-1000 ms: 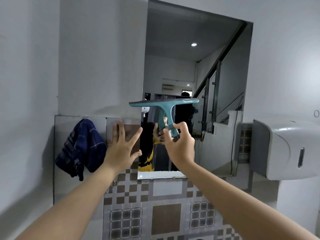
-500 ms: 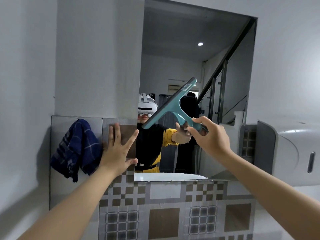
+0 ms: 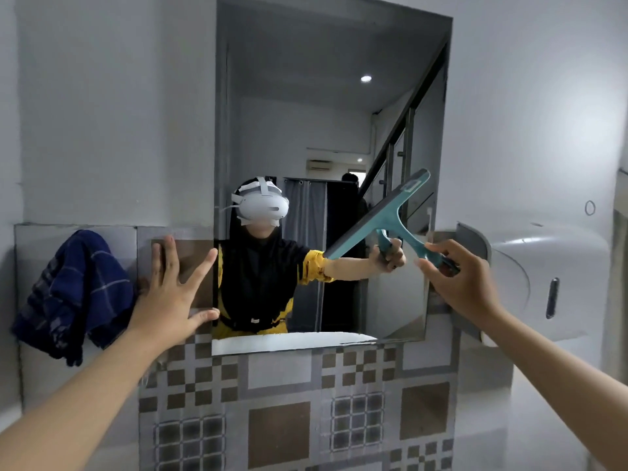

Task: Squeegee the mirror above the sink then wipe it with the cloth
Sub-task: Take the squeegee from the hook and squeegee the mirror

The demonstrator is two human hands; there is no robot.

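Observation:
The tall rectangular mirror (image 3: pixel 299 107) hangs on the grey wall above a band of patterned tiles. My right hand (image 3: pixel 458 283) grips the handle of a teal squeegee (image 3: pixel 384 219), whose blade lies tilted across the mirror's lower right part, upper end to the right. My left hand (image 3: pixel 171 294) is spread flat on the tiled wall just left of the mirror's lower left corner, holding nothing. A dark blue checked cloth (image 3: pixel 73 294) hangs on the wall to the left of that hand. The sink is out of view.
A white paper towel dispenser (image 3: pixel 543 283) sticks out from the wall right of the mirror, close behind my right hand. Patterned grey and brown tiles (image 3: pixel 278 402) cover the wall below the mirror. A person in a headset shows as a reflection in the glass.
The squeegee went from level at the mirror's lower middle to tilted, and moved right across the glass with my right hand. My left hand stayed on the wall. The view shifted right.

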